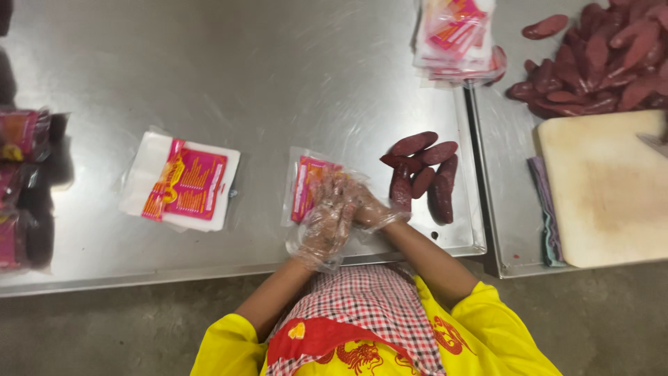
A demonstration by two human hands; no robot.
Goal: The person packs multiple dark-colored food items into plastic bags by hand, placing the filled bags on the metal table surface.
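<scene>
Both my hands wear loose clear plastic gloves and meet over a flat plastic pouch (305,182) with a pink and yellow label, lying on the steel table (278,83). My left hand (325,226) rests on the pouch's near end. My right hand (367,209) presses against the left one at the pouch's right edge. Whether either hand grips the pouch is hidden by the gloves. Just right of my hands lies a small pile of dark red sausages (423,170).
A stack of the same empty pouches (182,182) lies to the left, another stack (456,35) at the top. Filled packs (21,181) sit at the left edge. A second tray holds a sausage heap (598,59) and a white cutting board (605,188).
</scene>
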